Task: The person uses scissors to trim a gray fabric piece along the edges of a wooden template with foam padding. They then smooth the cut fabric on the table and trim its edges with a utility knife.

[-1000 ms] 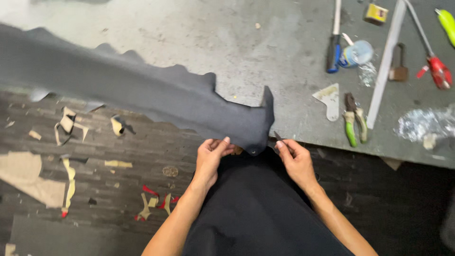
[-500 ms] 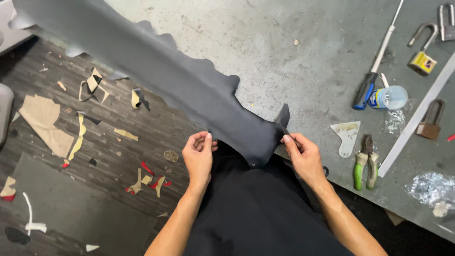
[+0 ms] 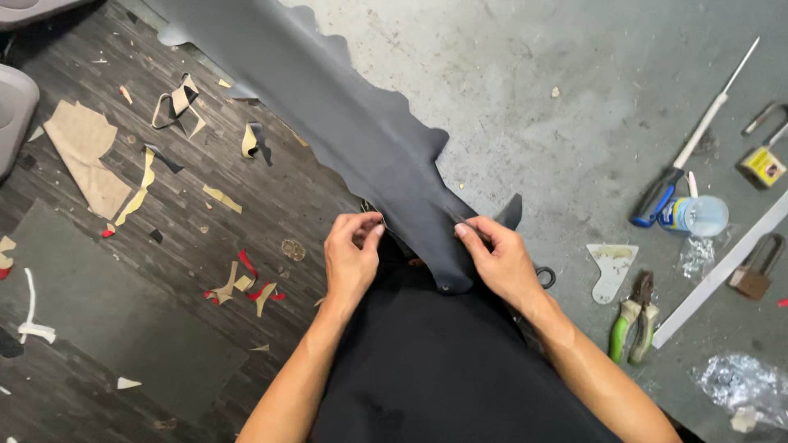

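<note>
A dark grey hide (image 3: 361, 139) with a wavy, ragged edge is laid across the near edge of a grey table (image 3: 574, 90), its length running up and to the left and its narrow end hanging toward the body. That end is gripped on both sides. The left hand (image 3: 351, 261) is closed on the hide's left edge, fingers curled in and thumb pressed against them. The right hand (image 3: 502, 261) is pinched on the right edge, thumb and forefinger shut on the material, with a small flap of hide seen sticking up just beyond the knuckles. Below the hands, a black garment (image 3: 443, 361) is seen, and the tip of the hide is draped on it.

On the table to the right, well apart from the hands, a pale scraper (image 3: 611, 269) is laid, with green-handled pliers (image 3: 632, 324) just below it. Farther off, a blue-handled screwdriver (image 3: 685, 156), a clear plastic tub (image 3: 698, 216), two padlocks (image 3: 763, 164) and a white strip (image 3: 722, 275) are found. Crumpled clear plastic (image 3: 743, 381) is seen at the lower right.

The dark plank floor (image 3: 123, 271) to the left is littered with tan, black and red scraps (image 3: 246, 279).
</note>
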